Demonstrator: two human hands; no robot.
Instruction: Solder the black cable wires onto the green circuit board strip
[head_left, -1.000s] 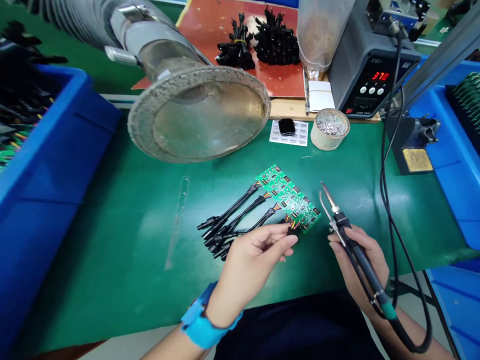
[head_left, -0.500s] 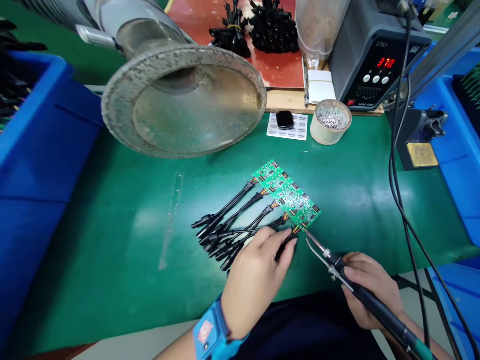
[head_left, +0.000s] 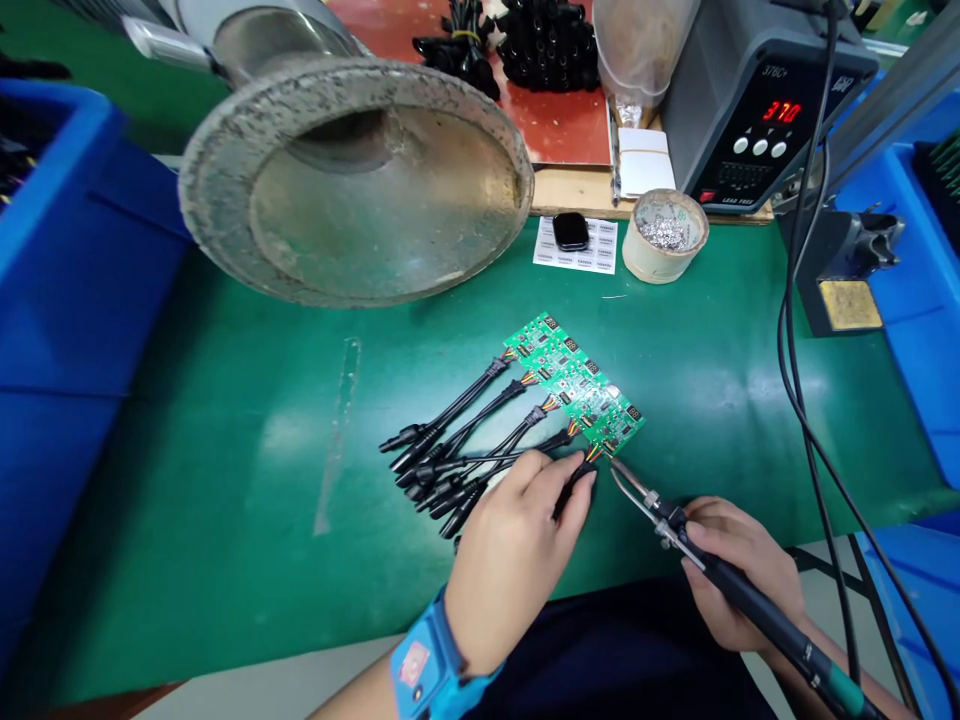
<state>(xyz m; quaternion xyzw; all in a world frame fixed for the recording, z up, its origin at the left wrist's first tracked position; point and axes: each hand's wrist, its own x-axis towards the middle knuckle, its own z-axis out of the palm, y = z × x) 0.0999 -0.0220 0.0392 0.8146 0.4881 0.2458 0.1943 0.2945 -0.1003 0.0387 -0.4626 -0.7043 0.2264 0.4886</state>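
While a green worktop (head_left: 225, 480) spreads beneath everything, a deep blue bin (head_left: 67, 320) flanks it on the left. A scuffed fume-extraction hood (head_left: 217, 200) overhangs the far side, mouth tilted forward, and a grey soldering station (head_left: 750, 110) at the far right glows red with 370. The right hand (head_left: 742, 570) is curled closed around the handle of a soldering iron (head_left: 780, 615), whose tip points at the near corner of a green circuit-board panel (head_left: 576, 385); whether it touches, I cannot tell. That panel lies mid-worktop, black cables (head_left: 457, 405) fanning from its left edge. The left hand (head_left: 517, 540) is nearly closed, thumb and fingers pinching the nearest cable just below its coloured wires. Beyond sit a round tub (head_left: 660, 262) of silvery bits and a printed label sheet (head_left: 600, 258), with a black watch-like square (head_left: 571, 231) resting on it.
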